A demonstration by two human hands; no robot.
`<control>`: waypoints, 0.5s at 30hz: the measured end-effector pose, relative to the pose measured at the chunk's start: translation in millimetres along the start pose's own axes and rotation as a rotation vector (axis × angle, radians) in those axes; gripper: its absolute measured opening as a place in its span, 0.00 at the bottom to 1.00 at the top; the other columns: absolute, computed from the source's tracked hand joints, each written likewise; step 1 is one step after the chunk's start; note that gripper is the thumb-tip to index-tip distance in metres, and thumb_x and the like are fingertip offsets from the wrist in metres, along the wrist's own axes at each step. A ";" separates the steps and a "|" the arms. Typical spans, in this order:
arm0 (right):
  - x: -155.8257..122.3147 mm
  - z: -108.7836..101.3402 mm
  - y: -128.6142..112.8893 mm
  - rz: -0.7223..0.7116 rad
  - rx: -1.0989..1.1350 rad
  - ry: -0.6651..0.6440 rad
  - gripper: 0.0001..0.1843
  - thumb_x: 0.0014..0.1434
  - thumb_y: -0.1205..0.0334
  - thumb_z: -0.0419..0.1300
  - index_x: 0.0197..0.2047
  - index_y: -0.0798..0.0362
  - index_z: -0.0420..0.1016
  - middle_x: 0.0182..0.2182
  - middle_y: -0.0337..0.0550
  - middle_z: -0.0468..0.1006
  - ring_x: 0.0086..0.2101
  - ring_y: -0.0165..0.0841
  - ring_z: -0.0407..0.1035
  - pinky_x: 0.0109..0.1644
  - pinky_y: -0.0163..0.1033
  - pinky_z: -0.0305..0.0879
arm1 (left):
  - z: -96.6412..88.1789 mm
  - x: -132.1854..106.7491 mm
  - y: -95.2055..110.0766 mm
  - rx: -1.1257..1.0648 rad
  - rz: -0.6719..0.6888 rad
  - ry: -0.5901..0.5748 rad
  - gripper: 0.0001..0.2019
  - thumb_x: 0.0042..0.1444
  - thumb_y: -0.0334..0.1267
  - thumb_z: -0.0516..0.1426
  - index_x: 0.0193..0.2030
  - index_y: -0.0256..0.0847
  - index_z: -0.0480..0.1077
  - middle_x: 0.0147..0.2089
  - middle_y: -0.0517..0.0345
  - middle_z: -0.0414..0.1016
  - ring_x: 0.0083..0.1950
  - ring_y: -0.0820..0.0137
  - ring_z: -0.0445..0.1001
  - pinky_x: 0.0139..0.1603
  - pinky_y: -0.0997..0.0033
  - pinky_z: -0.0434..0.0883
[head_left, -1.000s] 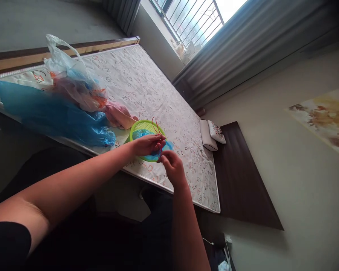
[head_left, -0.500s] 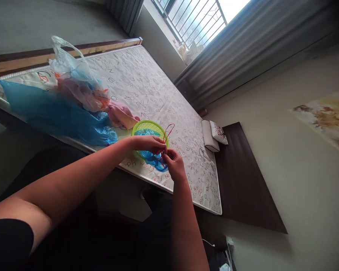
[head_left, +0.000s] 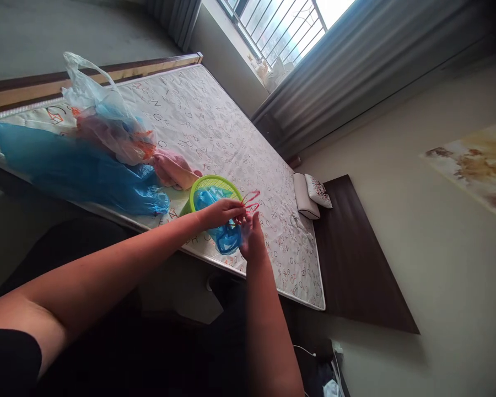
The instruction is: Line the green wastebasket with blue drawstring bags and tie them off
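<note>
A thin red string (head_left: 254,207) rises in narrow, blurred loops from the fingers of my left hand (head_left: 223,212), which pinches it. Just beside it, my right hand (head_left: 254,240) has its fingers apart and smeared by motion, close to the string. Both hands are over the near right rim of a lime-green mesh basket (head_left: 193,194). A crumpled blue plastic bag (head_left: 228,242) lines the basket and spills over its side below my hands. Where the string meets the bag is hidden by my fingers.
The basket stands near the edge of a letter-printed mattress (head_left: 215,127). To its left lie a pink cloth (head_left: 173,168), a large blue plastic sheet or bag (head_left: 82,176) and a clear carrier bag (head_left: 95,96). Pillows (head_left: 306,196) rest by the dark headboard (head_left: 359,259).
My right hand has let go of its pinch and spread its fingers, dropping slightly. The string loops have swung right. The basket leans more to the left, and the view has shifted a little.
</note>
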State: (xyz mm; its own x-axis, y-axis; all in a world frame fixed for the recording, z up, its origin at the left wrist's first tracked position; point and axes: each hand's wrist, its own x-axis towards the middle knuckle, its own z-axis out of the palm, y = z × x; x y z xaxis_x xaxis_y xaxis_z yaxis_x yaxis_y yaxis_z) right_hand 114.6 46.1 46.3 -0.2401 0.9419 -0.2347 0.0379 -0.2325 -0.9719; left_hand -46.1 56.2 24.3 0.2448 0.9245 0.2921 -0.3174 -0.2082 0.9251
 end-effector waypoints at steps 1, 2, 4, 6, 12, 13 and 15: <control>3.7 0.2 -1.3 0.004 -0.010 -0.012 0.35 0.59 0.23 0.55 0.47 0.47 0.74 0.47 0.48 0.83 0.47 0.41 0.78 0.48 0.49 0.78 | 1.6 -0.9 1.2 -0.038 -0.023 -0.025 0.17 0.64 0.51 0.60 0.36 0.38 0.78 0.33 0.52 0.77 0.35 0.67 0.73 0.37 0.69 0.70; 7.4 -0.5 -2.9 -0.002 -0.011 -0.008 0.33 0.58 0.24 0.58 0.45 0.47 0.74 0.47 0.48 0.83 0.47 0.41 0.78 0.49 0.49 0.78 | 2.5 -1.1 2.1 -0.070 -0.040 -0.042 0.17 0.63 0.51 0.61 0.36 0.37 0.78 0.33 0.51 0.78 0.35 0.67 0.74 0.37 0.70 0.70; 14.5 -6.0 -7.1 -0.048 0.037 0.060 0.29 0.58 0.28 0.62 0.39 0.47 0.72 0.47 0.46 0.83 0.47 0.40 0.78 0.50 0.49 0.77 | 0.5 0.6 2.9 -0.131 -0.070 -0.046 0.17 0.61 0.51 0.63 0.37 0.36 0.79 0.35 0.49 0.79 0.36 0.67 0.75 0.39 0.69 0.71; 20.7 -18.8 -12.1 -0.137 0.124 0.179 0.28 0.59 0.30 0.62 0.33 0.47 0.67 0.43 0.42 0.83 0.45 0.39 0.78 0.51 0.50 0.77 | -7.6 4.5 2.1 -0.219 -0.078 0.034 0.17 0.60 0.51 0.64 0.37 0.36 0.80 0.40 0.46 0.82 0.40 0.65 0.77 0.43 0.67 0.72; 21.5 -71.2 -20.7 -0.262 0.298 0.478 0.29 0.61 0.37 0.64 0.27 0.48 0.56 0.22 0.29 0.67 0.30 0.32 0.75 0.49 0.46 0.77 | -44.1 16.8 -9.8 -0.211 -0.141 0.293 0.19 0.57 0.54 0.65 0.34 0.37 0.79 0.46 0.45 0.83 0.50 0.60 0.79 0.54 0.62 0.71; 18.6 -74.3 -19.9 -0.271 0.274 0.489 0.27 0.61 0.37 0.63 0.28 0.48 0.58 0.24 0.30 0.69 0.32 0.32 0.77 0.49 0.47 0.76 | -46.4 17.8 -12.0 -0.169 -0.159 0.274 0.20 0.57 0.55 0.64 0.35 0.37 0.80 0.45 0.45 0.84 0.49 0.60 0.79 0.54 0.62 0.71; 11.9 -72.3 -16.1 -0.292 0.182 0.451 0.22 0.63 0.36 0.60 0.36 0.48 0.67 0.36 0.37 0.78 0.42 0.35 0.79 0.52 0.48 0.76 | -47.0 18.8 -14.4 -0.069 -0.155 0.255 0.21 0.59 0.56 0.61 0.35 0.37 0.80 0.44 0.45 0.84 0.48 0.59 0.79 0.53 0.62 0.71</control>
State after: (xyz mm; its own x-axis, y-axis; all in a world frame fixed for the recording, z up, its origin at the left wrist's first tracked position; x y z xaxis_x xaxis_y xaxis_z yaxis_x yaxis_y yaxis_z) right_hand 181.3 78.6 57.7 0.2243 0.9743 0.0193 -0.1454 0.0531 -0.9880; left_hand -80.1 91.6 5.0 0.0602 0.9957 0.0701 -0.3575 -0.0440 0.9329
